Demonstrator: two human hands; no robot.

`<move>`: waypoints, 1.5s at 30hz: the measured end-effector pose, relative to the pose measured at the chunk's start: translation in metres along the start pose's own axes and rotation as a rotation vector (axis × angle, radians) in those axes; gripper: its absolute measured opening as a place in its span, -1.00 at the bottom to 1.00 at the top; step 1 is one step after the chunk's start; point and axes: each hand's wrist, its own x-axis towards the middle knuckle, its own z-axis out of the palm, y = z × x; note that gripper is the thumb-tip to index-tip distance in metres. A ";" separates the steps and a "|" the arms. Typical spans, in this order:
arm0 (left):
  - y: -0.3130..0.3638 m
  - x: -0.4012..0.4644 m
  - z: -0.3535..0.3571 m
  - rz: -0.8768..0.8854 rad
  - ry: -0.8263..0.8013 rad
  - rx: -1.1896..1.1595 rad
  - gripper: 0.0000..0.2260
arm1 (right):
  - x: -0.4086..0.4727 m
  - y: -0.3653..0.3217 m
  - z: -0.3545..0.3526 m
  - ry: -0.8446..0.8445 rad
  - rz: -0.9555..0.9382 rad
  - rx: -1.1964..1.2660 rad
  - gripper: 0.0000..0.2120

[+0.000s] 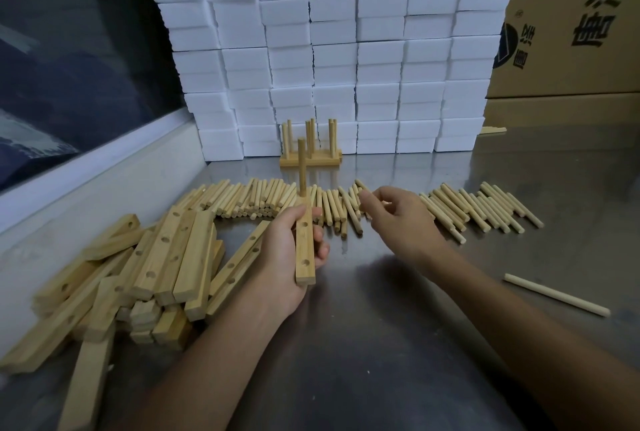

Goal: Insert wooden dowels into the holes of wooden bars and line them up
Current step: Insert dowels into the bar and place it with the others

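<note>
the left hand point(291, 250) gripped a light, stiff bar point(305, 250) mid-length; the right hand point(398, 215), fingers loosely curled, reached the smooth, roll-prone dowels point(256, 198), best pinched mid-shaft.

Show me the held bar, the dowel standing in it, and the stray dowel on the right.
held bar point(305, 257): head view, its top face near a hole.
standing dowel point(301, 167): head view, mid-shaft.
stray dowel point(557, 294): head view, mid-length on the table.
</note>
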 end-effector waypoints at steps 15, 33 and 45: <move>0.001 -0.005 0.007 0.005 -0.036 -0.101 -0.69 | -0.001 -0.005 -0.003 0.007 0.123 0.341 -0.74; -0.001 -0.006 0.010 0.007 -0.038 -0.040 -0.91 | 0.002 -0.008 -0.005 -0.039 0.310 0.735 -0.83; -0.010 -0.004 0.012 -0.014 -0.059 0.127 -0.81 | 0.002 -0.006 -0.008 -0.065 0.247 0.679 -0.79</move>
